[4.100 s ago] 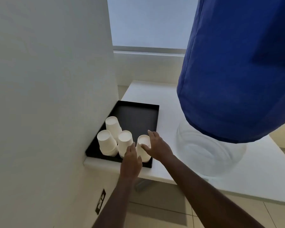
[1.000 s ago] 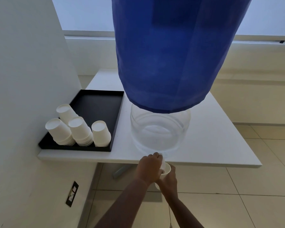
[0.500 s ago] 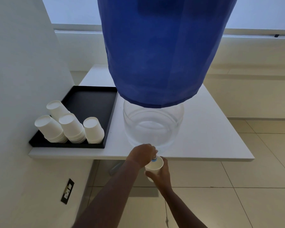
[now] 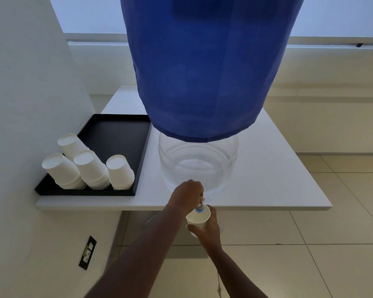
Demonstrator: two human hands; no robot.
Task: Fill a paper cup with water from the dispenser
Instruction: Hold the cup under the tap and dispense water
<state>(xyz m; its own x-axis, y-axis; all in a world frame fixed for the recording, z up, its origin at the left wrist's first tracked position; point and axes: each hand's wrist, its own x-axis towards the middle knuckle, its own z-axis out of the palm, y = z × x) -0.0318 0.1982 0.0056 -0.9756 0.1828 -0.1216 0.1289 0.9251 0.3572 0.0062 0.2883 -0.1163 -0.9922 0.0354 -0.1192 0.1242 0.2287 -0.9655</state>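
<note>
Right hand (image 4: 207,230) clasps the paper cup (image 4: 198,217); left hand (image 4: 186,195), at 11 o'clock, pinches the half-hidden tap (image 4: 200,208).

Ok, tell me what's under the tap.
The paper cup, open end up, held by the right hand. The left hand covers the tap's top; water inside cannot be made out.

right hand (image 4: 207,230) holds paper cup (image 4: 197,218) under tap (image 4: 200,208).
</note>
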